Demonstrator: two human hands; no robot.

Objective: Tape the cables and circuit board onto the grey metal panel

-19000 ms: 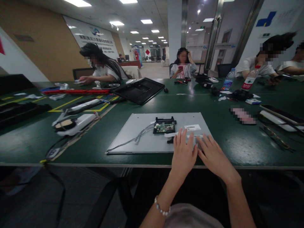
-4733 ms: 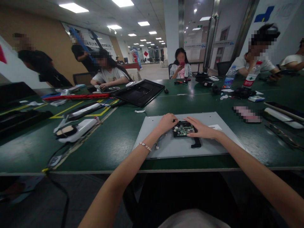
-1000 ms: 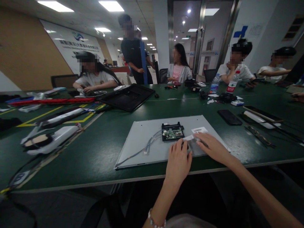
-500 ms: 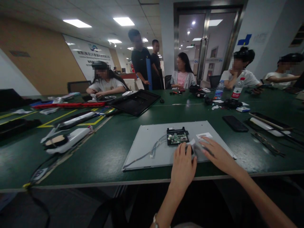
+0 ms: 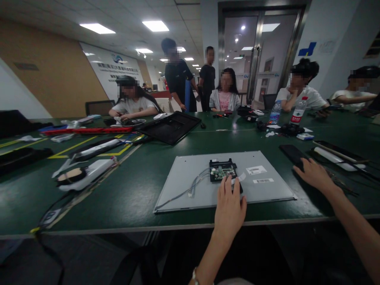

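A flat grey display panel [image 5: 184,170] lies back side up on the table before me. On it sits a black bracket [image 5: 213,163] with a green circuit board [image 5: 218,172] inside, and thin grey cables [image 5: 193,185] run off to the left. My left hand [image 5: 230,204] rests over the bracket's near edge, fingers stretched out and touching it, covering its lower part. A clear strip [image 5: 238,179] shows beside those fingertips. Off the panel's right side, my right hand [image 5: 316,176] is open with fingers apart, its fingertips at the near end of a black smartphone [image 5: 292,153].
Right of the phone lie a white-and-black device [image 5: 338,158] and dark cables. A black monitor frame [image 5: 170,128] is beyond the panel. Two bottles [image 5: 299,111] stand at the far right. More devices [image 5: 86,174] lie left. Several people are around the table.
My right hand has moved right, from above the panel to beside the smartphone, uncovering two white labels. My left hand stays on the bracket. A standing person behind has shifted right.
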